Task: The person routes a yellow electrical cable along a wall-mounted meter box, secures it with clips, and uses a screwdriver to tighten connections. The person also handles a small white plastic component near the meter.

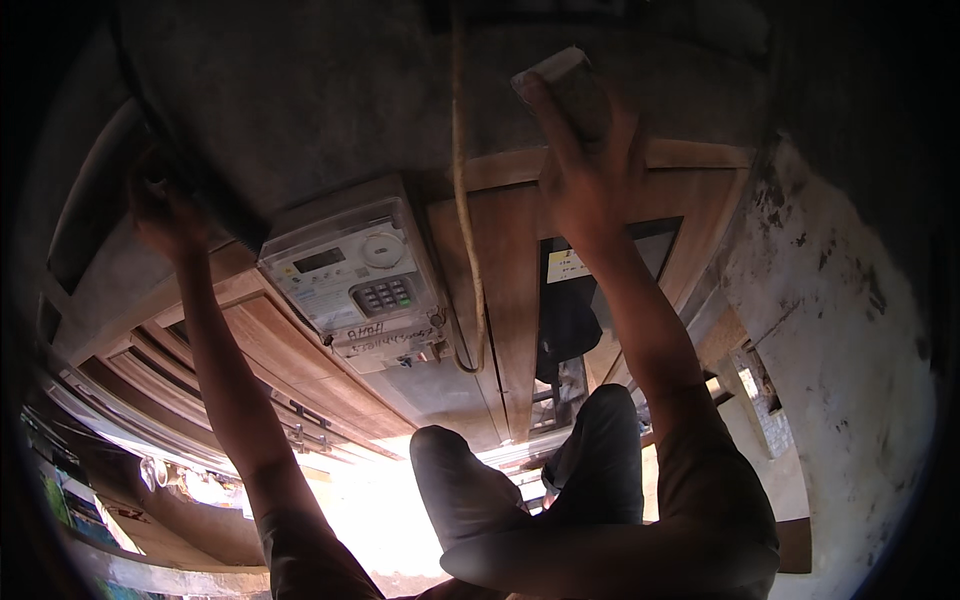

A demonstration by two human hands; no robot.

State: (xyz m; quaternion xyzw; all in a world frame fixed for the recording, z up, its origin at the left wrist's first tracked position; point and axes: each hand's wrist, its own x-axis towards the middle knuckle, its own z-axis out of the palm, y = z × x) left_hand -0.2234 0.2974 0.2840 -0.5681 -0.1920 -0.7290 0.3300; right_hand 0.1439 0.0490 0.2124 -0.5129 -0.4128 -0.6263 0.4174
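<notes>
My right hand [597, 175] is raised high against the dark wall. Its fingers and thumb grip a small grey rectangular block [572, 82] with a paler upper edge; whether the block is fixed to the wall, I cannot tell. Far to the left my left hand [172, 218] is lifted in deep shadow, its fingers curled beside a thick black corrugated hose [225, 205]. A tiny bright spot shows at those fingers, but what they hold is too dark to make out. Between my arms an electricity meter [350, 275] with a clear cover and keypad hangs on the wall.
A pale cable [461, 180] runs down beside the meter and loops at its underside. Below are wooden door panels [295, 340] and a wooden frame [700, 155] around a dark pane with a yellow note [566, 265]. A stained whitish wall [830, 320] stands at the right. My bent knees show below.
</notes>
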